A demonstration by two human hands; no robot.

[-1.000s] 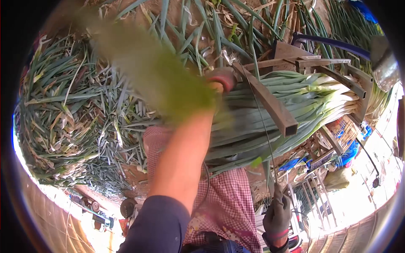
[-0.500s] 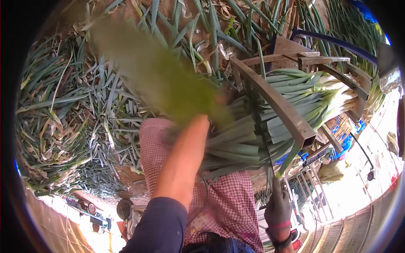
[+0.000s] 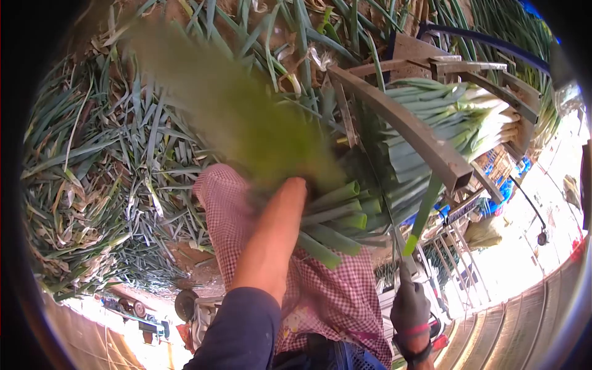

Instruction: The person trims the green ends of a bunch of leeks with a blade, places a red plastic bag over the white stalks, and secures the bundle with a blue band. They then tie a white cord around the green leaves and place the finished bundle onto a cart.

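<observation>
A bundle of green onions [image 3: 425, 129] lies in a metal frame [image 3: 410, 126], white root ends at the right and green leaves toward me. My right hand [image 3: 411, 305], in a grey glove, is closed round the handle of a long thin blade [image 3: 390, 213]. The blade runs upward across the leaves by the frame. Beside my left wrist, a bunch of cut green onion leaves [image 3: 336, 225] shows pale open ends in front of my checked apron [image 3: 324, 290]. A green blur hides the fingers of my left hand [image 3: 296, 187]; the bunch gathers there. One leaf [image 3: 424, 213] hangs near the blade.
Loose green leaves [image 3: 129, 166] are heaped on the ground at the left. More green onions [image 3: 493, 37] lie at the upper right. A blue bar [image 3: 487, 43] curves beside the frame. Low metal rails [image 3: 456, 274] stand beyond my right hand.
The leaves by my left hand have parted from the bundle and now show cut ends, tilted down. The blade is still across the leaves by the frame. My right hand has barely moved.
</observation>
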